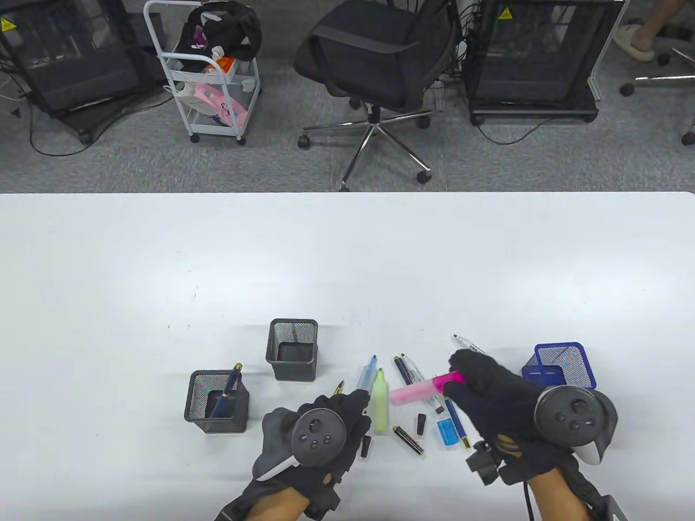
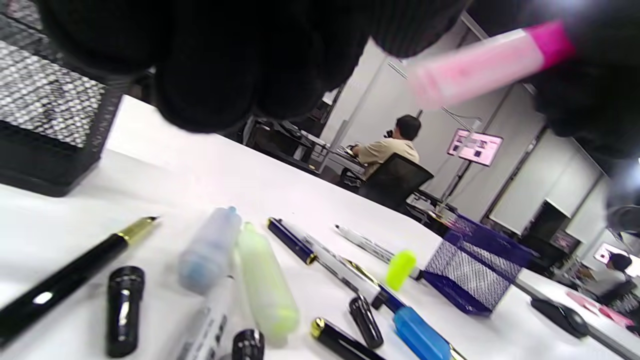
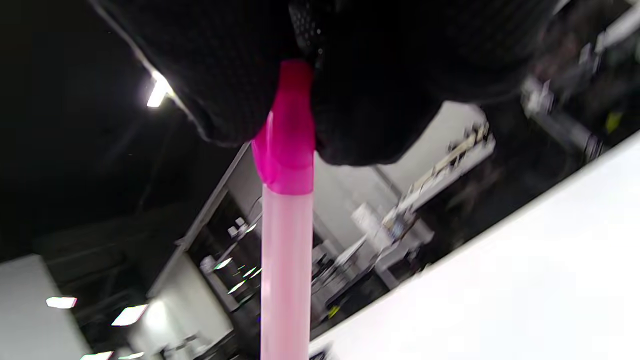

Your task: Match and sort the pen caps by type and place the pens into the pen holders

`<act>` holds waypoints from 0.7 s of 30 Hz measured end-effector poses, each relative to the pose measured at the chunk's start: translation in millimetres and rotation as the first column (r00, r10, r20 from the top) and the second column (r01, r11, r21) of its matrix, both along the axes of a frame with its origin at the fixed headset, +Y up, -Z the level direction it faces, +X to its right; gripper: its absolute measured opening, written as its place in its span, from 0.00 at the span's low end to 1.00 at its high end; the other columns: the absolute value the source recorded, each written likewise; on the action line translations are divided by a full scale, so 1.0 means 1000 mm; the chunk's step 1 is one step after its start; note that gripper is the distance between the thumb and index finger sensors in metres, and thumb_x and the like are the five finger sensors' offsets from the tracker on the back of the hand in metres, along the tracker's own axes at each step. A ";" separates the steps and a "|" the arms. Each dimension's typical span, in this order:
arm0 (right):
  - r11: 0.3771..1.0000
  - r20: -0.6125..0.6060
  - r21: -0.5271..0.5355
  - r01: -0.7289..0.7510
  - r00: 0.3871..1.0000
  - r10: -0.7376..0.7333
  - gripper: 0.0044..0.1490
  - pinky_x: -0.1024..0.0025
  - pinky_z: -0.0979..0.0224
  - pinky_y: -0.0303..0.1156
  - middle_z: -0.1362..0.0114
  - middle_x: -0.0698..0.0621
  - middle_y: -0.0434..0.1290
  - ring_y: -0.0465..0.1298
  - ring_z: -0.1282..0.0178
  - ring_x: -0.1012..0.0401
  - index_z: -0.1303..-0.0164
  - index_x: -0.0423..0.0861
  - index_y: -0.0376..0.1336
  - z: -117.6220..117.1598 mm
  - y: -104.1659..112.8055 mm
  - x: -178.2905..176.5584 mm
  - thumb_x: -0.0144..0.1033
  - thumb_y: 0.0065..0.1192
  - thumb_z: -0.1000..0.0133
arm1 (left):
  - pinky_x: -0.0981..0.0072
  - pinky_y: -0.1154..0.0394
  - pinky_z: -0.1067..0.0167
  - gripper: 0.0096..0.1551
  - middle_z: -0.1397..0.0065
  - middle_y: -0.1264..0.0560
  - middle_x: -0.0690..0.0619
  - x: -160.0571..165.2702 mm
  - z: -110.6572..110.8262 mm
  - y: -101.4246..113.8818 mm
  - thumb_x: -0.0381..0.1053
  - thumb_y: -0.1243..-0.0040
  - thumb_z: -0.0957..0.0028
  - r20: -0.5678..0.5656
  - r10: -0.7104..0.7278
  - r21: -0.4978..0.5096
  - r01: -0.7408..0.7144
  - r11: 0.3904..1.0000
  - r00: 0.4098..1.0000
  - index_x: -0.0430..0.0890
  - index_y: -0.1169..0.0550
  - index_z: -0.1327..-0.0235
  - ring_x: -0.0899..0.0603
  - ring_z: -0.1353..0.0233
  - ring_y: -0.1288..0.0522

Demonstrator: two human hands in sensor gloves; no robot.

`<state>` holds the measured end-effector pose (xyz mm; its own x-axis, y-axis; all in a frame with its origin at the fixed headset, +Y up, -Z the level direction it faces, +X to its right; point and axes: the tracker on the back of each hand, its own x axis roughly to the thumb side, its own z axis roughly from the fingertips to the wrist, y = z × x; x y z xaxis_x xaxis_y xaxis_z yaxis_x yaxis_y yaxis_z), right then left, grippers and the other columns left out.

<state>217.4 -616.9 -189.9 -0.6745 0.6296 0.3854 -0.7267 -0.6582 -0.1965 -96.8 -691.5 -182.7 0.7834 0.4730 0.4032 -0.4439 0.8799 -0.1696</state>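
Observation:
My right hand (image 1: 471, 375) pinches the magenta cap end of a pink highlighter (image 1: 421, 389) and holds it a little above the table; its pale body points left. The right wrist view shows that highlighter (image 3: 286, 250) hanging from my fingertips (image 3: 360, 110). My left hand (image 1: 347, 408) hovers beside a yellow highlighter (image 1: 381, 406) and an uncapped blue highlighter (image 1: 367, 376), fingers loosely curled, holding nothing that I can see. Loose pens (image 1: 404, 370), black caps (image 1: 421, 424), a blue cap (image 1: 448, 433) and a yellow cap (image 2: 400, 270) lie between my hands.
Two black mesh holders stand on the left: one empty (image 1: 292, 349), one (image 1: 217, 402) with a blue pen in it. A blue mesh holder (image 1: 562, 362) stands behind my right hand. A black gold-nibbed pen (image 2: 75, 280) lies near my left hand.

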 end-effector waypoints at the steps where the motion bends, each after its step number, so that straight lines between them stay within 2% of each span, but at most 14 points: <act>1: 0.999 0.044 0.010 -0.053 0.998 0.053 0.36 0.66 0.58 0.84 0.47 0.39 0.83 0.87 0.62 0.55 0.38 0.42 0.67 0.000 0.008 0.005 0.42 0.79 0.53 | 0.29 0.26 0.46 0.32 0.40 0.18 0.37 -0.003 -0.001 0.000 0.52 0.47 0.46 -0.010 0.010 -0.007 -0.010 1.000 1.000 0.40 0.25 0.31 0.35 0.50 0.16; 3: 0.975 0.172 0.057 -0.216 0.964 0.203 0.35 0.64 0.57 0.84 0.47 0.39 0.83 0.87 0.62 0.54 0.36 0.43 0.68 0.002 0.027 0.017 0.41 0.79 0.53 | 0.29 0.26 0.46 0.32 0.39 0.19 0.37 -0.007 -0.005 -0.002 0.52 0.47 0.46 -0.031 0.025 -0.020 -0.026 0.999 0.999 0.40 0.25 0.31 0.35 0.50 0.17; 6: 0.911 0.302 0.017 -0.411 0.871 0.387 0.33 0.63 0.56 0.83 0.46 0.38 0.83 0.87 0.61 0.53 0.38 0.44 0.71 0.000 0.047 0.029 0.41 0.79 0.52 | 0.29 0.26 0.46 0.32 0.39 0.19 0.37 -0.009 -0.005 -0.002 0.53 0.46 0.46 -0.033 0.018 -0.018 -0.019 1.000 0.999 0.40 0.25 0.31 0.35 0.50 0.17; 7: 0.871 0.352 -0.020 -0.491 0.812 0.466 0.32 0.63 0.56 0.83 0.46 0.38 0.83 0.87 0.61 0.53 0.38 0.44 0.70 -0.001 0.053 0.034 0.41 0.78 0.52 | 0.29 0.26 0.46 0.32 0.39 0.19 0.37 -0.009 -0.005 -0.002 0.53 0.46 0.46 -0.033 0.016 -0.016 -0.017 1.000 0.999 0.40 0.25 0.31 0.35 0.50 0.16; 11: 0.792 0.467 -0.162 -0.589 0.661 0.587 0.33 0.62 0.56 0.83 0.46 0.37 0.83 0.86 0.61 0.52 0.38 0.43 0.70 -0.006 0.061 0.054 0.41 0.78 0.52 | 0.29 0.26 0.46 0.32 0.39 0.19 0.37 -0.007 -0.005 0.000 0.53 0.46 0.46 -0.030 0.019 -0.007 -0.019 1.000 0.999 0.40 0.25 0.31 0.35 0.50 0.16; 13: 0.768 0.486 -0.254 -0.587 0.610 0.627 0.33 0.62 0.55 0.83 0.46 0.37 0.83 0.86 0.60 0.52 0.38 0.42 0.70 -0.011 0.056 0.065 0.41 0.78 0.52 | 0.29 0.26 0.45 0.32 0.39 0.19 0.37 -0.006 -0.004 -0.001 0.53 0.46 0.46 -0.027 0.014 -0.006 -0.014 1.000 1.000 0.41 0.25 0.31 0.35 0.50 0.17; 16: 0.751 0.463 -0.335 -0.569 0.594 0.657 0.33 0.62 0.56 0.83 0.45 0.37 0.83 0.86 0.60 0.52 0.38 0.42 0.70 -0.018 0.041 0.071 0.41 0.78 0.52 | 0.29 0.26 0.45 0.32 0.39 0.19 0.37 -0.007 -0.004 -0.001 0.54 0.46 0.46 -0.024 0.009 -0.007 -0.009 1.000 1.000 0.41 0.25 0.31 0.35 0.49 0.17; 21: 0.675 0.366 -0.440 -0.591 0.569 0.737 0.33 0.62 0.56 0.83 0.45 0.38 0.83 0.87 0.60 0.52 0.38 0.42 0.70 -0.029 0.002 0.068 0.41 0.78 0.52 | 0.29 0.26 0.45 0.32 0.39 0.19 0.36 -0.007 -0.004 -0.002 0.54 0.46 0.46 -0.027 0.009 -0.021 -0.010 1.000 1.000 0.41 0.25 0.31 0.35 0.49 0.17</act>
